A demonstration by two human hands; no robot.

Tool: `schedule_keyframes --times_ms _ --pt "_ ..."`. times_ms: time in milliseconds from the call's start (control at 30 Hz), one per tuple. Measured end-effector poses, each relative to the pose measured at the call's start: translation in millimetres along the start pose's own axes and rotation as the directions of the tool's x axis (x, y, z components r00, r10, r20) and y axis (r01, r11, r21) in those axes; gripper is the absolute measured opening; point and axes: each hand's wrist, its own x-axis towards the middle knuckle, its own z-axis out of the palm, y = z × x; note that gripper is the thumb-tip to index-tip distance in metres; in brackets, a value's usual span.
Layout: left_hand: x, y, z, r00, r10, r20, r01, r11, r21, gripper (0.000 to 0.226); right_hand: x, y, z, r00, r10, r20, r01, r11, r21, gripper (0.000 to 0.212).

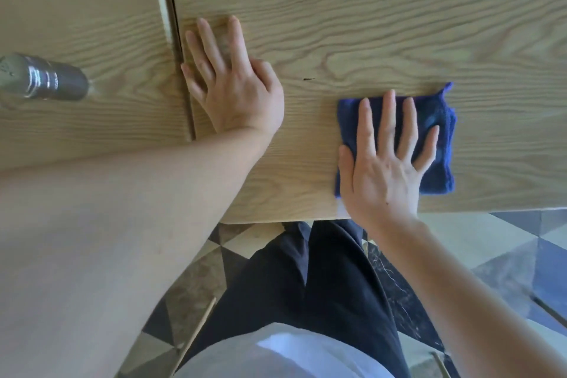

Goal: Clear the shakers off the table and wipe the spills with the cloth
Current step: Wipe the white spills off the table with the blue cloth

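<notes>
A folded blue cloth [435, 120] lies flat on the wooden table [368, 24] near its front edge. My right hand [386, 163] presses down on the cloth with fingers spread. My left hand [233, 83] rests flat on the bare tabletop further left, fingers apart, holding nothing. A faint greyish smudge [225, 40] shows between its fingers. One shaker [43, 77] with a metal top and dark contents stands at the far left, on the adjoining table section, well apart from both hands.
A seam [181, 70] runs between two table sections just left of my left hand. The table's front edge [291, 219] lies close to my body. Patterned floor tiles [506, 255] and my dark trousers show below it.
</notes>
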Motion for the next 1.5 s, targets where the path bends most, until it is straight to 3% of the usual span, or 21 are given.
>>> schedule_keyframes --times_ms 267,533,800,1033,1233,1500 --pt "0.0 1.2 -3.3 0.999 -0.014 0.03 0.014 1.0 -0.005 0.065 -7.6 -60.5 15.9 0.974 -0.222 0.038 0.223 0.975 -0.018 0.063" --pt "-0.8 1.3 -3.4 0.999 -0.024 0.029 0.025 1.0 -0.016 0.064 -32.5 -47.8 20.6 0.941 -0.334 0.062 0.336 0.942 -0.023 0.059" --pt "-0.6 0.0 -3.7 0.999 -0.016 0.033 0.017 0.999 -0.029 0.064 -29.6 5.8 14.1 0.825 -0.551 0.128 0.561 0.825 -0.066 0.06" --pt "-2.8 -0.9 -9.4 0.998 -0.014 0.061 0.017 0.999 -0.052 0.063 -33.1 -8.6 5.4 0.861 -0.468 0.2 0.481 0.876 -0.024 0.06" --pt "-4.3 -0.6 -13.1 0.996 0.0 0.088 0.009 0.994 -0.112 0.063 -32.2 -10.8 5.6 0.891 -0.419 0.176 0.425 0.905 0.003 0.057" --pt "-3.3 -4.7 -21.3 0.989 0.029 0.146 -0.004 0.985 -0.174 0.062 -27.1 4.2 -0.2 0.993 -0.078 0.093 0.073 0.996 0.051 0.059"
